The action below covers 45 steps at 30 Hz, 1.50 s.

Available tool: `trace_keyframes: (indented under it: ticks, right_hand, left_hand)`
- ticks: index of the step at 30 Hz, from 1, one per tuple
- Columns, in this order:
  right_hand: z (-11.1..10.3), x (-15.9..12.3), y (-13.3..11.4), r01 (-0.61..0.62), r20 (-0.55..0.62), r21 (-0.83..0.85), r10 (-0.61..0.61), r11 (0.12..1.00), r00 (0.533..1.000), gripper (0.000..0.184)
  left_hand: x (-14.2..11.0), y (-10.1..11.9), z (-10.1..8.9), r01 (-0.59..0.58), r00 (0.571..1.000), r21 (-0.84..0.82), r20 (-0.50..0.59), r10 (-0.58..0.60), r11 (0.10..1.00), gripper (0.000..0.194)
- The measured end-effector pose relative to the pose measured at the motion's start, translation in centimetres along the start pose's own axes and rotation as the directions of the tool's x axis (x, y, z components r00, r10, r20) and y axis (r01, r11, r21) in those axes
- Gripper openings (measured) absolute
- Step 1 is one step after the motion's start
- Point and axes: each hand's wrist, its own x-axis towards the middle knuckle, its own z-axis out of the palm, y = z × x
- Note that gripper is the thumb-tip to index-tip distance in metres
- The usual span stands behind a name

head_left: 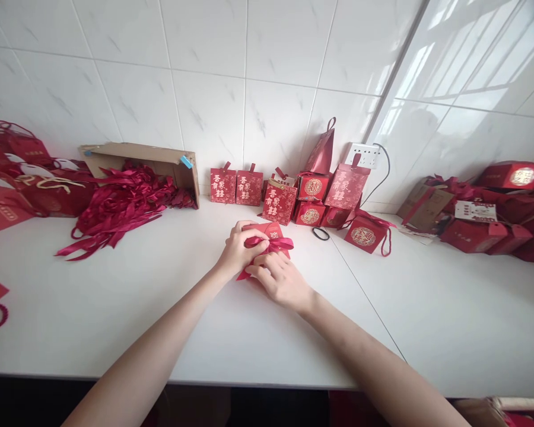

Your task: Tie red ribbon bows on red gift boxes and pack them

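Note:
A red gift box (263, 229) with pale lettering sits on the white table in front of me, partly covered by both hands. Across its top runs a dark pink satin ribbon (285, 243), with a loop sticking out to the right. My left hand (242, 246) is closed at the box's left side, thumb and fingers pinching the ribbon near its middle. My right hand (282, 277) is bent over the near side of the box, its fingers curled together by a lower stretch of ribbon. Its fingertips are partly hidden, so what they pinch is unclear.
A cardboard box (137, 153) on its side spills a heap of ribbons (120, 198) at left. Red gift boxes (312, 187) stand along the wall; more gift boxes (476, 234) pile up at right. A black ring (321, 233) and a power strip (362, 155) lie behind.

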Motion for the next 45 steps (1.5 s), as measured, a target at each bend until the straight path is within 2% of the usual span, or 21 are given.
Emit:
trace_keyframes:
  ticks: [4, 13, 20, 26, 34, 37, 39, 40, 41, 42, 44, 45]
  right_hand:
    - [0.8, -0.1, -0.7, -0.038, -0.054, -0.041, 0.035, 0.998, 0.998, 0.015]
    - [0.6, -0.1, -1.0, -0.029, -0.057, 0.034, 0.031, 0.999, 0.998, 0.017]
    - [0.5, -0.2, -1.1, -0.02, 0.07, 0.091, 0.014, 0.996, 0.997, 0.019]
    - [-0.1, -0.1, -0.7, 0.023, 0.02, 0.136, -0.026, 0.991, 0.999, 0.015]
    - [-0.3, -0.1, -1.1, 0.026, 0.101, 0.199, -0.047, 0.98, 0.994, 0.019]
    - [-0.9, 0.2, -1.2, 0.023, 0.078, 0.292, -0.048, 0.956, 0.996, 0.014]
    - [-1.5, 0.4, -0.7, -0.022, 0.018, 0.391, 0.016, 0.92, 1.0, 0.013]
    - [-1.8, 0.4, -0.2, -0.094, -0.007, 0.426, 0.107, 0.9, 0.994, 0.018]
    - [-2.2, 0.3, 0.4, -0.205, -0.01, 0.437, 0.233, 0.876, 0.972, 0.021]
    - [-2.5, 0.3, 1.2, -0.347, 0.011, 0.423, 0.379, 0.837, 0.925, 0.025]
    - [-3.2, 0.0, 2.8, -0.636, 0.141, 0.356, 0.633, 0.685, 0.761, 0.037]
    - [-3.5, -0.1, 3.5, -0.74, 0.246, 0.329, 0.703, 0.587, 0.667, 0.043]
  left_hand:
    - [-0.2, 0.5, 0.1, 0.015, 1.0, -0.002, 0.0, -0.015, 1.0, 0.008]
    - [-0.2, 0.3, 0.4, -0.012, 0.999, 0.018, -0.038, 0.013, 1.0, 0.006]
    - [-0.2, 0.1, 0.6, -0.036, 0.997, 0.026, -0.072, 0.037, 0.999, 0.006]
    - [-0.1, 0.1, 0.4, -0.01, 1.0, 0.029, -0.025, 0.011, 1.0, 0.007]
    - [0.0, -0.4, 0.5, -0.055, 0.997, 0.031, -0.051, 0.056, 0.998, 0.007]
    - [0.1, -0.5, 0.5, -0.058, 0.997, 0.017, -0.049, 0.059, 0.998, 0.008]
    - [0.2, -0.5, 0.4, -0.032, 0.999, 0.008, -0.041, 0.032, 0.999, 0.007]
    - [0.2, -0.4, 0.4, -0.015, 0.999, 0.003, -0.034, 0.015, 1.0, 0.007]
    - [0.2, -0.3, 0.4, -0.001, 1.0, -0.004, -0.027, 0.0, 1.0, 0.007]
    - [0.2, -0.3, 0.4, 0.01, 1.0, -0.009, -0.023, -0.01, 1.0, 0.007]
    - [0.1, -0.1, 0.4, 0.018, 0.999, -0.012, -0.028, -0.019, 1.0, 0.006]
    - [0.0, 0.0, 0.4, 0.018, 0.999, -0.012, -0.033, -0.019, 1.0, 0.005]
